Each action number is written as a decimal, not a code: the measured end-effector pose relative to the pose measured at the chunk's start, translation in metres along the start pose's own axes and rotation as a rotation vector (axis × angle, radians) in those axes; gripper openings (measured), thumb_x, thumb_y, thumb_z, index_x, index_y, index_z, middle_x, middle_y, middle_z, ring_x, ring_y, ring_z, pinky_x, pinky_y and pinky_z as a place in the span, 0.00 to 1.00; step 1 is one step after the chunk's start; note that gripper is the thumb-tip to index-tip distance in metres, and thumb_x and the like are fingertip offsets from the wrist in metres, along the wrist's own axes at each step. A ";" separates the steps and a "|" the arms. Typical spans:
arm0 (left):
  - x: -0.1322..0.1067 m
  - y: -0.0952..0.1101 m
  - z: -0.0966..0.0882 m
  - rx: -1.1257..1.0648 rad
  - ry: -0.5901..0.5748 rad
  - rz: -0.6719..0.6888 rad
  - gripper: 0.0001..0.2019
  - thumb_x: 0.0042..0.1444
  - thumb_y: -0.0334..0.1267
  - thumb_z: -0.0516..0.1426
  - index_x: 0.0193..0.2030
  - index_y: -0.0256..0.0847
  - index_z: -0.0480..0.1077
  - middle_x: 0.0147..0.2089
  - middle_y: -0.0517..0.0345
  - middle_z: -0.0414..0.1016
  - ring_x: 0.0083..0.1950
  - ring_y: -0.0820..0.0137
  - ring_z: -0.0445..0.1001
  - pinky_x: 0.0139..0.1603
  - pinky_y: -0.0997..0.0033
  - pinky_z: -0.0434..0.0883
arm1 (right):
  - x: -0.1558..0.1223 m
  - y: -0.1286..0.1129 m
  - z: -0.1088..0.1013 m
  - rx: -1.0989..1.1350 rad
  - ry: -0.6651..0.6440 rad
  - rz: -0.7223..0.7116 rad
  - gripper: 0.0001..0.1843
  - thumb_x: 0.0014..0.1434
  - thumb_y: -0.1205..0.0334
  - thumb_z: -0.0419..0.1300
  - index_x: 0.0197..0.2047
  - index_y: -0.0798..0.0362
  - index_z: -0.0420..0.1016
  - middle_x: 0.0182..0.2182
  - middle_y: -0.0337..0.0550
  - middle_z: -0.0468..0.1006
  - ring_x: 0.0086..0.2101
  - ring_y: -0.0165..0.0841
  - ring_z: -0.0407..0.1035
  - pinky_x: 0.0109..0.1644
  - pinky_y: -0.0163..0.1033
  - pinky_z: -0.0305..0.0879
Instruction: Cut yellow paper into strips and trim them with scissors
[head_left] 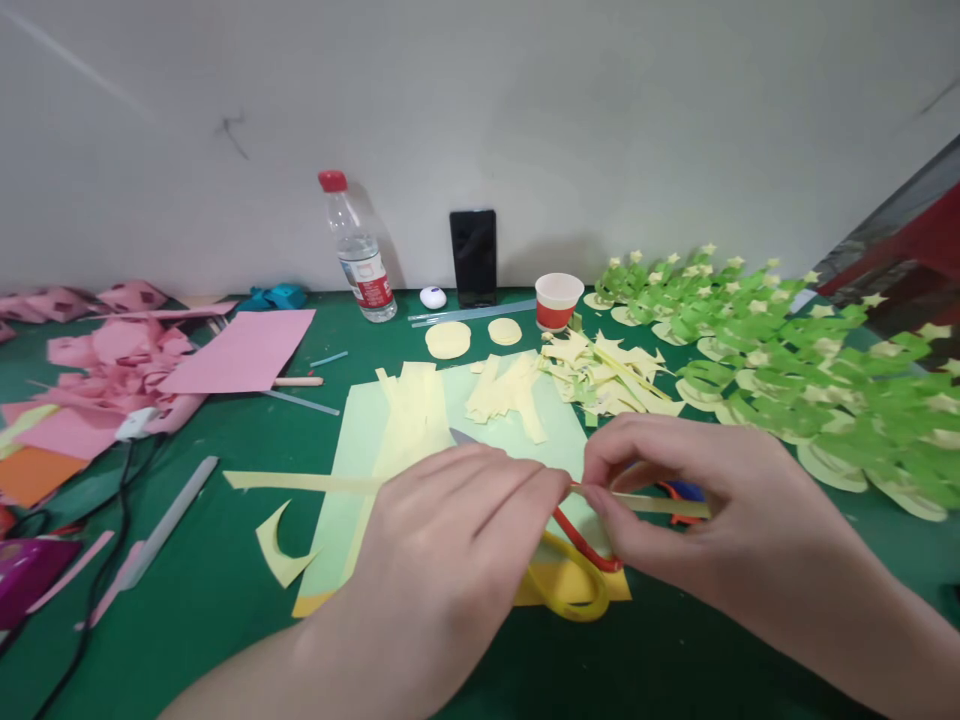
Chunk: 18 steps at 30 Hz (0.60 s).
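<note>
A long pale-yellow paper strip (pixel 300 482) runs out to the left of my left hand (pixel 450 560), whose fingers are closed over its hidden middle. Close by, my right hand (pixel 690 500) pinches a strip between thumb and forefinger, with its end sticking out under the palm. It looks like the same strip, though the stretch between is mostly covered. Scissors (pixel 570 607) with yellow and red handles lie below my hands, the blade tip showing past my left knuckles. Under them is a stack of light green sheets (pixel 341 470) with more yellow strips (pixel 420 400) on it.
Green paper plants with stars (pixel 787 330) fill the right side. Star scraps (pixel 600 370) lie beside a paper cup (pixel 559 300). A bottle (pixel 364 260) and a phone (pixel 474 257) stand by the wall. Pink paper (pixel 240 350) and a black cable (pixel 120 520) are left.
</note>
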<state>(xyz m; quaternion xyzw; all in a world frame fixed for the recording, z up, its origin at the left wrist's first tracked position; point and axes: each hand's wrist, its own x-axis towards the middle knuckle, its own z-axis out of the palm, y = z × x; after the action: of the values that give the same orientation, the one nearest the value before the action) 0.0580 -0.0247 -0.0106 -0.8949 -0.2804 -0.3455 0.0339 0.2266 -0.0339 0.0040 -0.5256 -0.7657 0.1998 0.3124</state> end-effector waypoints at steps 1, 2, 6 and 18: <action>0.000 -0.001 -0.001 0.003 0.000 -0.002 0.05 0.57 0.29 0.50 0.35 0.34 0.67 0.29 0.57 0.76 0.30 0.69 0.74 0.30 0.70 0.70 | 0.000 0.001 -0.001 -0.004 -0.018 0.008 0.07 0.44 0.71 0.53 0.21 0.51 0.67 0.18 0.32 0.73 0.19 0.23 0.67 0.20 0.25 0.61; 0.000 -0.001 -0.002 0.008 0.002 -0.007 0.05 0.57 0.29 0.51 0.35 0.34 0.67 0.30 0.57 0.76 0.30 0.70 0.74 0.31 0.71 0.70 | 0.000 0.001 -0.003 -0.009 -0.033 0.017 0.07 0.45 0.70 0.53 0.22 0.50 0.68 0.18 0.31 0.73 0.19 0.23 0.67 0.20 0.25 0.61; 0.003 -0.008 -0.011 0.067 0.019 -0.082 0.04 0.56 0.29 0.52 0.34 0.36 0.68 0.30 0.59 0.76 0.31 0.74 0.73 0.33 0.76 0.70 | -0.001 0.004 -0.010 -0.002 -0.002 0.082 0.07 0.47 0.66 0.53 0.21 0.49 0.67 0.18 0.33 0.73 0.20 0.26 0.67 0.22 0.28 0.63; 0.010 -0.010 -0.012 -0.116 -0.131 -0.140 0.05 0.56 0.34 0.54 0.36 0.37 0.70 0.35 0.58 0.77 0.35 0.72 0.74 0.49 0.67 0.68 | -0.001 0.010 -0.012 -0.112 -0.083 -0.064 0.07 0.49 0.70 0.53 0.23 0.50 0.67 0.20 0.32 0.74 0.19 0.24 0.66 0.19 0.26 0.60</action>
<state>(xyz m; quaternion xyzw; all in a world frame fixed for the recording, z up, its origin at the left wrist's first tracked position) 0.0512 -0.0143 0.0033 -0.8943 -0.3234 -0.3033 -0.0606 0.2420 -0.0314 0.0059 -0.5086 -0.8045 0.1683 0.2567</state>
